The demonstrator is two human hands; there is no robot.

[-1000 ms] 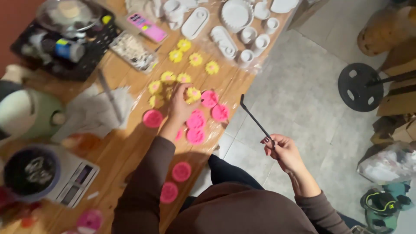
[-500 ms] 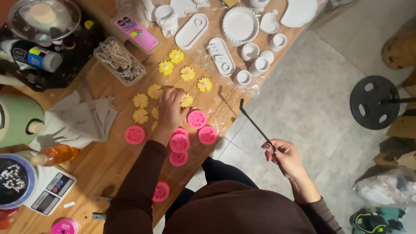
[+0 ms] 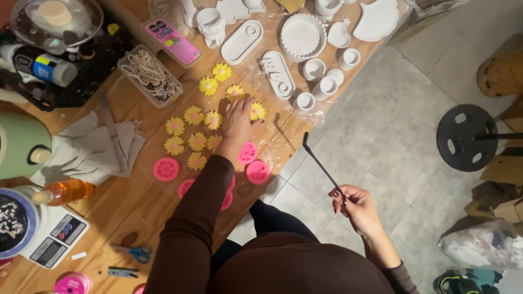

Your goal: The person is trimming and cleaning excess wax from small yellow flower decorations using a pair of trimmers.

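My left hand point(image 3: 238, 122) reaches out over the wooden table point(image 3: 125, 201) and rests among several yellow flower shapes point(image 3: 194, 115); its fingers touch one yellow flower point(image 3: 257, 111) near the table's edge. Whether it grips anything I cannot tell. Pink round flower pieces point(image 3: 165, 169) lie just beside my sleeve, one point(image 3: 257, 172) at the table's edge. My right hand point(image 3: 357, 208) is off the table, over the tiled floor, pinching a thin dark stick point(image 3: 320, 165) that points up toward the table.
White plaster trays and small cups point(image 3: 297, 37) fill the far end on clear film. A box of wicks point(image 3: 150, 75), grey cloth point(image 3: 90, 147), a green appliance point(image 3: 19, 144), a digital scale point(image 3: 54, 239) and blue scissors point(image 3: 133, 252) lie left. A black weight plate point(image 3: 466, 137) stands on the floor.
My left hand has moved from the pink flowers up to the yellow ones farther along the table. My right hand keeps holding the stick in about the same pose.
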